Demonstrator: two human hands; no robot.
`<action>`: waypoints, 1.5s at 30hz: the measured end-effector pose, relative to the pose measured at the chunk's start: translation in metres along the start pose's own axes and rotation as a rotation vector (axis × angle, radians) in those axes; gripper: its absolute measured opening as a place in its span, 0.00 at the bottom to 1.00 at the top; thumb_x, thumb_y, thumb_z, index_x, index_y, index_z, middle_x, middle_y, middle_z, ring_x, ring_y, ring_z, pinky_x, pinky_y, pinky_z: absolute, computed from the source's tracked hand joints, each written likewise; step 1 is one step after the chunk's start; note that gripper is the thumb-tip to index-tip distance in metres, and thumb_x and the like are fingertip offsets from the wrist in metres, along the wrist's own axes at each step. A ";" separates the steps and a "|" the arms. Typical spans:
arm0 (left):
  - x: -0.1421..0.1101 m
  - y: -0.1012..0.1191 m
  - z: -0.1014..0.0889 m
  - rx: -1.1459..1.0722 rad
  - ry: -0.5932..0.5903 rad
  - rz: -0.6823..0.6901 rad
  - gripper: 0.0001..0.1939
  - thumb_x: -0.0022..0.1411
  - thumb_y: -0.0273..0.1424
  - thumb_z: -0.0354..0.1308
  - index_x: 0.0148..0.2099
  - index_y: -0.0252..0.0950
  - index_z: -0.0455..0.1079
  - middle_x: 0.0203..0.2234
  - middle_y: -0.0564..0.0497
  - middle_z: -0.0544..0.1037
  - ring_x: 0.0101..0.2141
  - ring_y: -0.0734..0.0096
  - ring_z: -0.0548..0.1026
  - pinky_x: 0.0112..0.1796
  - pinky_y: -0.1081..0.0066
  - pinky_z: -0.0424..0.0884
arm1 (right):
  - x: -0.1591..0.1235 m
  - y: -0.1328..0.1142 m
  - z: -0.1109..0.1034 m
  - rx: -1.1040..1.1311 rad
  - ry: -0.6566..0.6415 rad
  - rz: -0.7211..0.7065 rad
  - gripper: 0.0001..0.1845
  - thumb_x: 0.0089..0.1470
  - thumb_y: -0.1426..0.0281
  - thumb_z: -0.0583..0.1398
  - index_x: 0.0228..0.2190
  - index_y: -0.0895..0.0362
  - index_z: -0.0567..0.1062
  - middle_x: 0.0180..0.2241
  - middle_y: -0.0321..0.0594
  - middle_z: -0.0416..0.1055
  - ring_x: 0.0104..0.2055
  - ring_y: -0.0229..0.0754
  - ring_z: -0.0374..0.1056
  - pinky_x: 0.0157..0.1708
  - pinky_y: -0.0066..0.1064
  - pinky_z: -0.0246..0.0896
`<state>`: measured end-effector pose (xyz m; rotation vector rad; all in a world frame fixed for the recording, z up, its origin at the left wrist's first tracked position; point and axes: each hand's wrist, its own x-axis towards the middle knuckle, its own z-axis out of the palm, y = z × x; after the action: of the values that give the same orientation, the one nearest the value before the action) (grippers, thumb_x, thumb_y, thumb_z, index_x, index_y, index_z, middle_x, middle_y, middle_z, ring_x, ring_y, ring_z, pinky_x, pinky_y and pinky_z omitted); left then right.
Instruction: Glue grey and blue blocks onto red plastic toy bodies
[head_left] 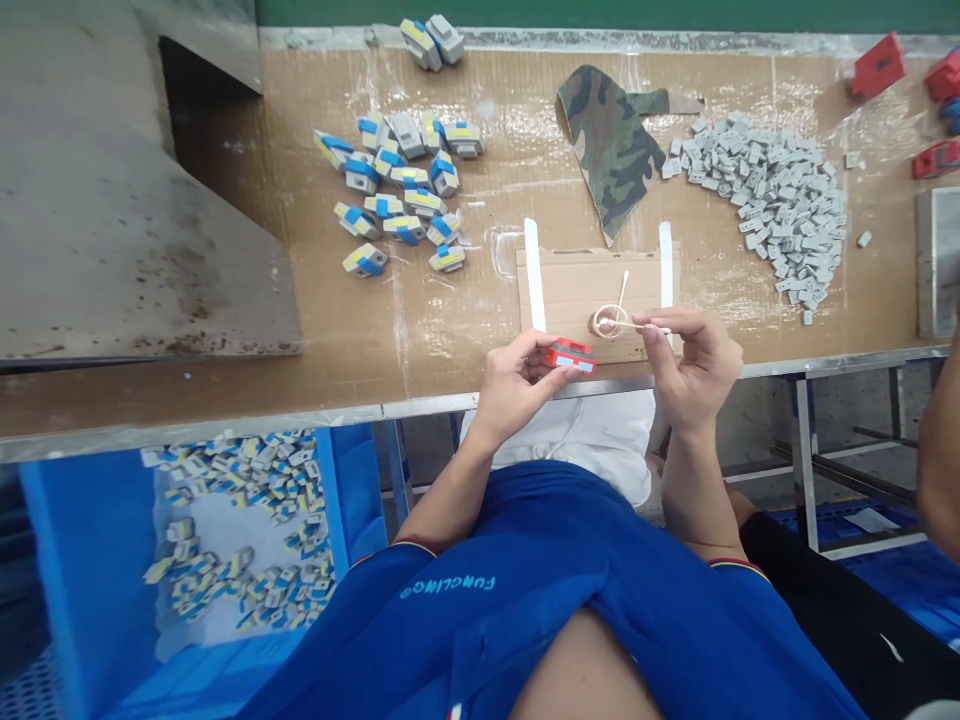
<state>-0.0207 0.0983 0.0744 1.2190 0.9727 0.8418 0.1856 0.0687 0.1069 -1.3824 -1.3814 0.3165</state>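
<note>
My left hand point(517, 383) is closed on a small red toy vehicle point(570, 354) with light blue and grey patches, held just above the table's near edge. Pinched between my right thumb and fingers is a cotton swab point(637, 325); its tip is at a small round cup point(609, 321). My right hand point(691, 365) is to the right of that cup. A second swab point(624, 288) leans out of the cup's far side. The cup sits on a cardboard sheet point(570, 285) with white tape strips along both sides.
Grey, blue and yellow toy pieces point(405, 190) lie at left. Small grey parts point(780, 200) are heaped at right beside camouflage cloth point(615, 140). A metal housing point(127, 200) stands far left. A blue crate point(97, 560) of toy pieces is below. Another person's arm point(941, 460) shows at right.
</note>
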 end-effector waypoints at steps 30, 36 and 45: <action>0.002 -0.004 -0.015 -0.217 -0.076 0.188 0.18 0.59 0.34 0.74 0.50 0.35 0.80 0.39 0.46 0.86 0.37 0.68 0.86 0.36 0.75 0.81 | 0.097 0.101 -0.079 -0.619 -0.193 0.423 0.07 0.54 0.73 0.63 0.36 0.55 0.82 0.36 0.43 0.79 0.34 0.46 0.75 0.46 0.45 0.73; 0.003 -0.003 -0.014 -0.242 -0.136 0.216 0.18 0.60 0.32 0.74 0.52 0.35 0.79 0.41 0.46 0.86 0.40 0.69 0.86 0.39 0.76 0.81 | 0.090 0.091 -0.070 -0.640 -0.212 0.380 0.06 0.51 0.75 0.64 0.33 0.54 0.78 0.34 0.41 0.78 0.36 0.47 0.75 0.48 0.46 0.72; 0.003 -0.005 -0.015 -0.301 -0.170 0.233 0.20 0.60 0.32 0.74 0.53 0.35 0.80 0.40 0.46 0.86 0.39 0.69 0.86 0.39 0.75 0.82 | 0.079 0.085 -0.072 -0.587 -0.161 0.364 0.03 0.52 0.74 0.65 0.31 0.56 0.79 0.36 0.43 0.79 0.32 0.43 0.73 0.46 0.45 0.75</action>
<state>-0.0334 0.1055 0.0682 1.1331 0.5493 1.0098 0.3105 0.1232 0.1031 -2.1442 -1.4086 0.2722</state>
